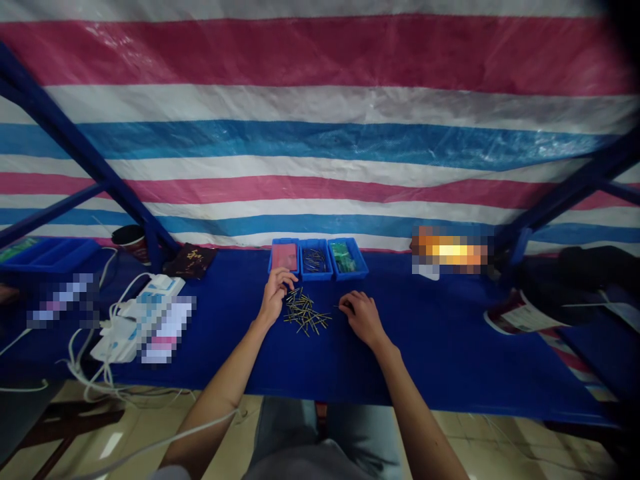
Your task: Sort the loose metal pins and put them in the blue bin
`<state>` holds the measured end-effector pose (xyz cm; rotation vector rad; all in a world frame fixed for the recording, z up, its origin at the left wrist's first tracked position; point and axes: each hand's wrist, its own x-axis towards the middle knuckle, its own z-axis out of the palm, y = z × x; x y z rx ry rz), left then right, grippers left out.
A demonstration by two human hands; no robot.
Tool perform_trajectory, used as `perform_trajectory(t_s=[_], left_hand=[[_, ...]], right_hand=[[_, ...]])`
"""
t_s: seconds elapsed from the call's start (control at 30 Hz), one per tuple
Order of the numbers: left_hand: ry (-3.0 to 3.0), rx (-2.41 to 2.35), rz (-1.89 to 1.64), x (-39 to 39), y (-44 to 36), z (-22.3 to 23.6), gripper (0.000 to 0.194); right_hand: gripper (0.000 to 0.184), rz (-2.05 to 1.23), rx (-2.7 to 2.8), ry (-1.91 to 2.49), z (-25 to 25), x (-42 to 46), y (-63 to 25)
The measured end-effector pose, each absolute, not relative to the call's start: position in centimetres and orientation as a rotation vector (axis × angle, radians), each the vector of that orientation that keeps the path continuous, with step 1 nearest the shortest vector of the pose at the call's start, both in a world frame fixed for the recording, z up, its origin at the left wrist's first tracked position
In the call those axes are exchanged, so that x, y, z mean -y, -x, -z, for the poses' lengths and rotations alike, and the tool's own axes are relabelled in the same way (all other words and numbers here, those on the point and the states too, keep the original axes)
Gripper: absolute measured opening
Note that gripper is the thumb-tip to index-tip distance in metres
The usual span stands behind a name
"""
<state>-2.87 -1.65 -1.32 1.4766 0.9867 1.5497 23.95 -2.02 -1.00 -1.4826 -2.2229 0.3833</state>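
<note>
My left hand rests on the blue tabletop cloth with its fingertips by the front of a small blue bin, and nothing shows in its fingers. That bin holds a flat pink piece. Beside it stand a blue bin of dark metal pins and a blue bin of green items. A loose heap of thin metal pins lies between my hands. My right hand lies at the heap's right side, and a thin pin pokes from its fingers.
White power strips and tangled white cables lie at the left, behind them a dark pouch, a dark cup and a blue tray. A pixelated object stands at the back right. A striped tarpaulin hangs behind.
</note>
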Motion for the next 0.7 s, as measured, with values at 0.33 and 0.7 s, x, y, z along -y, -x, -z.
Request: perform_trajectory(t_s=[0.33, 0.7], left_hand=[[-1.524, -1.225, -1.829, 2.5, 2.9, 0.7, 0.035], [-1.592, -1.368, -1.807, 2.8, 2.8, -0.1, 0.011]], right_hand=[[0.018, -0.372, 2.178, 1.437, 1.4, 2.2, -24.0], [0.016, -0.557, 2.084, 1.336, 1.0, 2.2, -23.8]])
